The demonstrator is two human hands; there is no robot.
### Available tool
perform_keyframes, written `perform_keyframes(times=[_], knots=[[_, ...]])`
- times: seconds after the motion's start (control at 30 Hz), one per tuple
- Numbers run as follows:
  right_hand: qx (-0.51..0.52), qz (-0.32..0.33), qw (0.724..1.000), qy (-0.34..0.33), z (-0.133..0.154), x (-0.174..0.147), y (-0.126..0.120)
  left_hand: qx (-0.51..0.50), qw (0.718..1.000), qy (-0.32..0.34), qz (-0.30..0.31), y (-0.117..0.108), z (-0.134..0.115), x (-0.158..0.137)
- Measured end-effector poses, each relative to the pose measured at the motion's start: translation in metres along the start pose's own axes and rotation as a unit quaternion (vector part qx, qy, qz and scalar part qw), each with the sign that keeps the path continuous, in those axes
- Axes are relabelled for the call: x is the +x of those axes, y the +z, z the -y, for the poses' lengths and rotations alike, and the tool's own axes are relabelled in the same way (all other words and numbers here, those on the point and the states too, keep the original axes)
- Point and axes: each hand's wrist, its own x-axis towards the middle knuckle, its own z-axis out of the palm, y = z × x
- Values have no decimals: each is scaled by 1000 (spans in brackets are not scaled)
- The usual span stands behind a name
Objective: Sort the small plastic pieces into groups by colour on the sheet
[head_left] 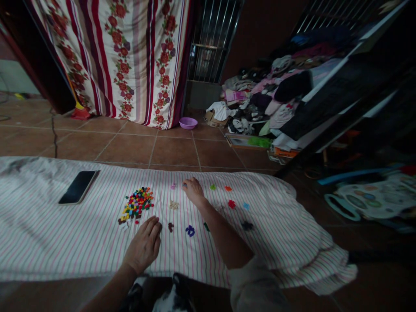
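on the cloth before you, the heap of small pieces has the phone to its left and the clusters to its right. your left hand is just on its near side, your right hand to its right among the clusters. beyond it hangs the curtain; beyond and right, the basin.

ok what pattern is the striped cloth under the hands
The cloth is whitish with thin pink and greyish stripes; head view.

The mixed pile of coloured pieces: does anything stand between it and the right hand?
Yes: the small pink cluster lies on the striped cloth between the right hand and the mixed pile; the beige cluster sits just on the near side. Nothing taller shows there.
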Motion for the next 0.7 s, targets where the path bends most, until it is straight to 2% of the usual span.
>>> perform_keyframes(times=[0.47, 0.7], knots=[[-8, 7, 1000, -14, -1, -2, -7, -1, 1000, -2, -4, 1, 1, -1], [5, -30, 999, -27, 0, -4, -6, 5, 1000, -6, 2, 0, 0, 0]])
